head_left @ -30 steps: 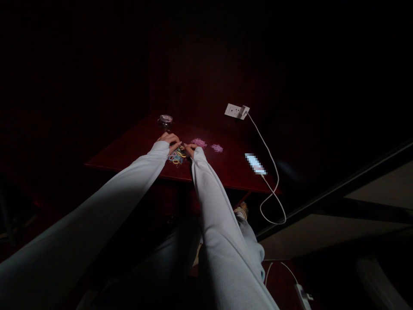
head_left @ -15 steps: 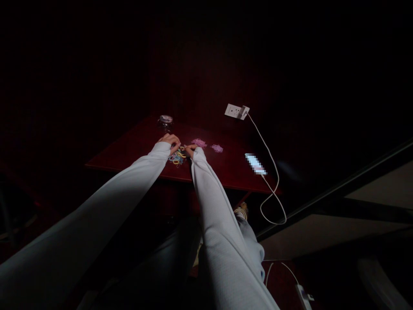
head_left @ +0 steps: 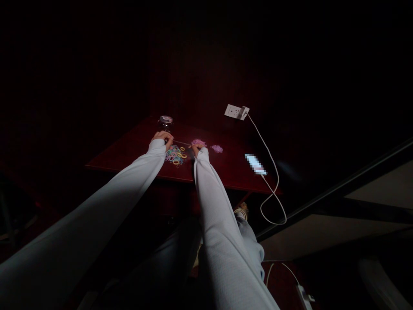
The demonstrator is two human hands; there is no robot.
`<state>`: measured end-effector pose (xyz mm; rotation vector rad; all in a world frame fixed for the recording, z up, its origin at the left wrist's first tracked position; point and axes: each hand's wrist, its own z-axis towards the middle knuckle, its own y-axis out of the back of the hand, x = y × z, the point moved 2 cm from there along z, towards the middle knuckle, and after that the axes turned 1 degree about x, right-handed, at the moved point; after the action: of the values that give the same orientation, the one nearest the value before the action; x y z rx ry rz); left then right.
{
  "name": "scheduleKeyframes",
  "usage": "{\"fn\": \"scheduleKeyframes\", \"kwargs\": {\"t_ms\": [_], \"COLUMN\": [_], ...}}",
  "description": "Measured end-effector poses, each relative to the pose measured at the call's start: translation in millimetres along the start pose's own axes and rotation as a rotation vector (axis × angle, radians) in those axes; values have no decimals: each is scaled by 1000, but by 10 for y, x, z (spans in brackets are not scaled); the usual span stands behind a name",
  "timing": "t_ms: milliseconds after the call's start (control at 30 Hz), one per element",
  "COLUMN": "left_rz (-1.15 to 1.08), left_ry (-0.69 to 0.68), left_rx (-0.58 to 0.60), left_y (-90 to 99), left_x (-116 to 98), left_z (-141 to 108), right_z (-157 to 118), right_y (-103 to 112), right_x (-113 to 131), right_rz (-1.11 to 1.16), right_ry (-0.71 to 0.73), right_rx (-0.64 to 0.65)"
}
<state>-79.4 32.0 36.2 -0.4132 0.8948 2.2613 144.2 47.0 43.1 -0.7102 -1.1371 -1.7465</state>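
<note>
A thin rubber band (head_left: pixel 182 142) is stretched in a nearly straight line between my two hands above the table. My left hand (head_left: pixel 164 137) pinches its left end, close in front of a small clear jar with a lid (head_left: pixel 165 121). My right hand (head_left: pixel 195 148) pinches the other end, beside a pink heap of small bands (head_left: pixel 198 142). Below and between the hands lies a loose pile of mixed-colour bands (head_left: pixel 175 153), blue, green, pink and yellow. A second, smaller pink-purple heap (head_left: pixel 217 148) sits to the right.
Everything rests on a dark red table (head_left: pixel 129 155). At its right side lies a lit phone (head_left: pixel 256 164), screen blurred, with a white charging cable (head_left: pixel 269 150) running to a wall socket (head_left: pixel 232 111). A power strip (head_left: pixel 303 297) is on the floor at lower right.
My hands have moved apart, the left going left and the right slightly right. A band now shows pulled taut between them, and more of the mixed pile is uncovered.
</note>
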Motion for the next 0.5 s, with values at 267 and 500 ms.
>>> {"fn": "scheduleKeyframes", "kwargs": {"t_ms": [267,500], "left_rz": [-2,-71], "left_ry": [55,194], "left_rx": [0,-202], "left_y": [-39,-148], "left_x": [100,114], "left_z": [46,101], "right_z": [-31,-66], "right_y": [24,43], "right_x": [67,117], "right_rz": [22,28], "right_ry": [-93,-137], "right_rx": [22,-69]}}
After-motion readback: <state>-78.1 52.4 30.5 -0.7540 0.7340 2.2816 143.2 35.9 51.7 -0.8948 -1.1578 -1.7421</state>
